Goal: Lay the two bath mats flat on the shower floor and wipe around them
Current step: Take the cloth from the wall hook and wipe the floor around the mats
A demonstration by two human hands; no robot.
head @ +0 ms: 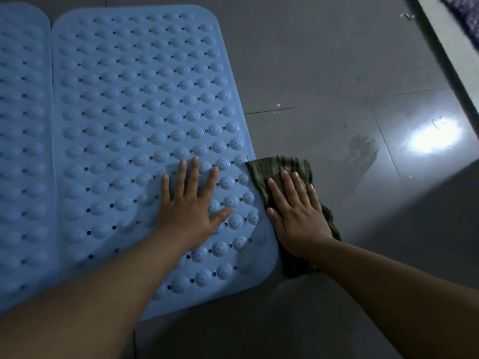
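Note:
Two light blue bath mats with raised bumps and drain holes lie flat side by side on the grey tiled floor. The right mat (134, 120) fills the middle of the view; the left mat (20, 125) is cut off at the left edge. My left hand (191, 206) rests palm down, fingers spread, on the right mat near its right edge. My right hand (298, 213) presses flat on a dark green striped cloth (280, 167) on the floor, right against the mat's right edge.
Grey floor tiles (337, 73) stretch to the right, with wet smears and a bright light reflection (432, 138). A pale raised ledge (448, 42) runs along the top right corner.

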